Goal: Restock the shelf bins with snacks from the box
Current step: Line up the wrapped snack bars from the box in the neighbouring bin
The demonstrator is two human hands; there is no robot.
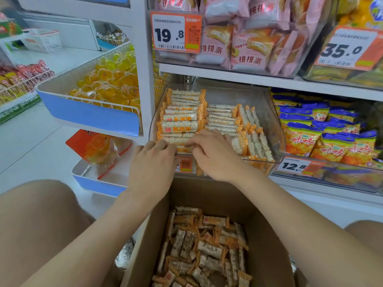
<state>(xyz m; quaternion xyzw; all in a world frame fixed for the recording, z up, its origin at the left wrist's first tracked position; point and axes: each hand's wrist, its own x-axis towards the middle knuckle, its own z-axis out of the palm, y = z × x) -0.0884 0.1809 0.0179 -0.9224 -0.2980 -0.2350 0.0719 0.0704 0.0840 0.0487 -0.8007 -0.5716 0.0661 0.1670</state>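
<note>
Over the front lip of the clear shelf bin [236,94], left hand [153,160] and right hand [213,154] close together, fingers of both curled down and pinching the front-most of the orange-and-white snack bars [180,126] in the left stack. Inside that bin, 2 flat stacks at left and middle, more standing on edge at right. Below the forearms, the open cardboard box [267,235], loose bars [207,249] heaped in its bottom.
</note>
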